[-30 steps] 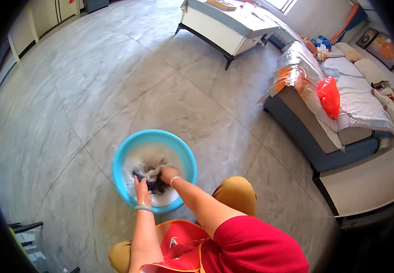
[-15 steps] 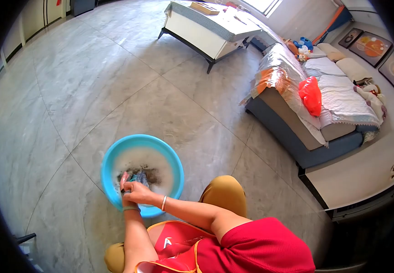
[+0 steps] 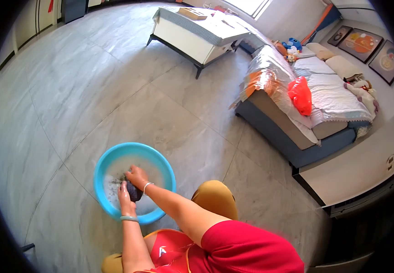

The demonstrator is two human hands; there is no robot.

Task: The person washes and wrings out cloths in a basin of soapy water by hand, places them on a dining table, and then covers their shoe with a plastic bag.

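Note:
A round blue basin [image 3: 169, 170] holding cloudy, sudsy water stands on the floor in front of my knees. Inside it, a dark wet item [image 3: 134, 191], seemingly cloth, lies between my two hands. My left hand [image 3: 126, 200] is wrapped along its left side, and a bracelet circles that wrist. Above and right of it, my right hand [image 3: 137, 176] pinches the item's upper end, with a white bracelet on the wrist. Dark specks float in the suds beside the fingers. The item's lower part is partly hidden by my hands.
Grey floor tiles [image 3: 115, 118] surround the basin. A white table [image 3: 183, 38] with black legs stands ahead. To the right is a covered sofa [image 3: 329, 91] bearing a red plastic bag [image 3: 300, 95] and soft toys. A white cabinet [image 3: 351, 173] stands nearer on the right.
The view has shifted, moving the room leftward in frame. My hands came together at the basin's near side, then moved back over the water, where the dark item now shows between them.

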